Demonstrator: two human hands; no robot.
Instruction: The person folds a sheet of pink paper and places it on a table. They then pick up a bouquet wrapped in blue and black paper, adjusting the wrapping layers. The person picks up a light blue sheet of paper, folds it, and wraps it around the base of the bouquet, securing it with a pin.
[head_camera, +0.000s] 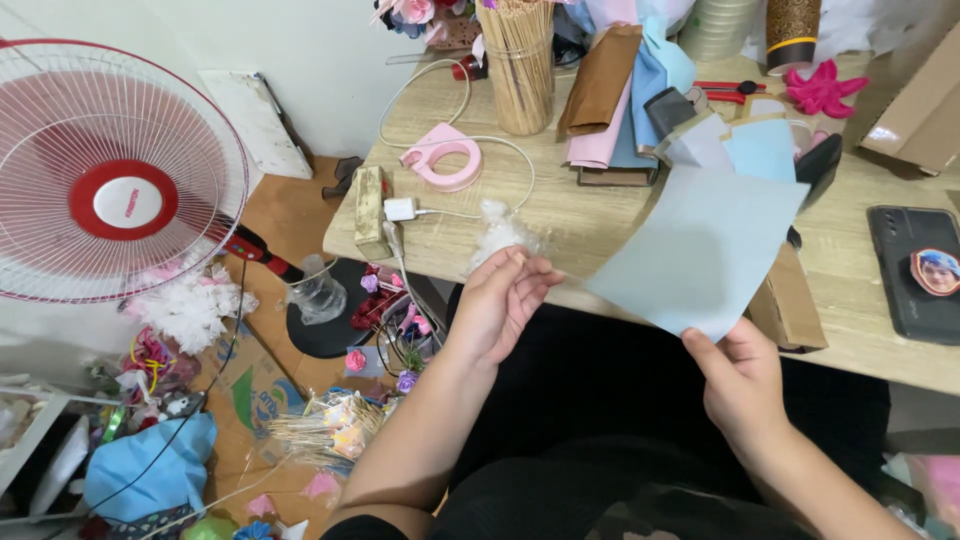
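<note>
My right hand (745, 385) pinches the lower corner of a pale blue square sheet of paper (700, 250), held tilted over the front edge of the wooden table (560, 225). My left hand (500, 300) is raised near the table edge with its fingers bunched together, touching a small crumpled clear plastic bag (497, 232). Whether it holds the sheet's left edge I cannot tell. Both forearms reach up from my lap.
On the table stand a jar of wooden skewers (520, 65), a rack of coloured paper sheets (625, 100), a pink tape dispenser (442, 155), a white charger (400, 209) and a dark phone (918, 270). A red fan (110, 170) stands left. Craft scraps litter the floor (190, 420).
</note>
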